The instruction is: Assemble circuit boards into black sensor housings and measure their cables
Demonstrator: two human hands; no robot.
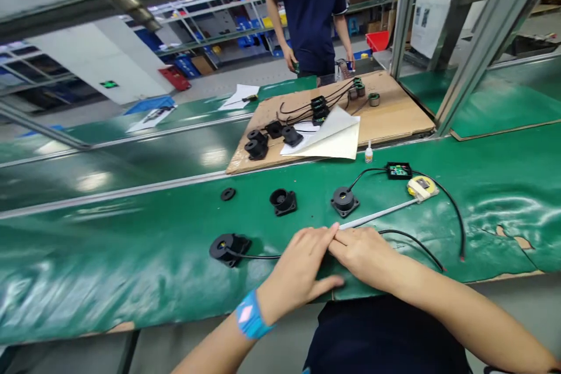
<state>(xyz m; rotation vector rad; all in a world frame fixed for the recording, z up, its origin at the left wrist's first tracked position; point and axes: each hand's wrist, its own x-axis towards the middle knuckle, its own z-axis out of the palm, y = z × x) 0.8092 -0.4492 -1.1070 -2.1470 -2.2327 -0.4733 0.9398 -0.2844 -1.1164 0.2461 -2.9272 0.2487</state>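
Observation:
My left hand (302,263), with a blue band on the wrist, lies over a black cable (258,256). Its fingers are stretched flat and its thumb is spread. My right hand (368,254) meets it fingertip to fingertip, fingers curled over the same cable, which comes out again on the right and ends in a reddish tip. The cable leads from a round black housing (225,248) lying tilted on the left. Between my hands and a yellow tape measure (421,187) runs its pale drawn-out blade (381,213). My fingers hide the blade's end and the cable's middle.
Beyond my hands lie a black ring (228,194), an open black housing (283,201) and a housing (345,201) wired to a small circuit box (398,170). A glue bottle (369,153) stands near the cardboard sheet (405,111) bearing parts and paper. A person (311,17) stands opposite.

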